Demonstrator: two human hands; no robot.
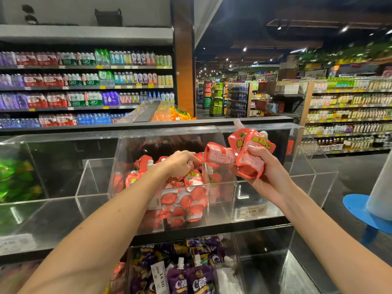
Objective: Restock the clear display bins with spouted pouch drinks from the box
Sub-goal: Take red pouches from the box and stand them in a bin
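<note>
A clear acrylic bin point(222, 183) in the middle holds several red spouted pouches point(184, 198) piled up. My left hand point(182, 162) reaches into the bin from above, its fingers curled down onto the pile; whether it grips a pouch is hidden. To the right and above the bin's edge, my right hand point(261, 166) grips a bunch of red pouches point(246, 153) with white spouts pointing up. The box is not in view.
A bin with green pouches point(17, 179) stands at the left, and a clear bin point(301, 166) with a 14.90 price tag point(251, 211) at the right. Purple pouches point(191, 276) fill a lower bin. A blue stand point(360, 211) is at the right; drink shelves point(84, 88) stand behind.
</note>
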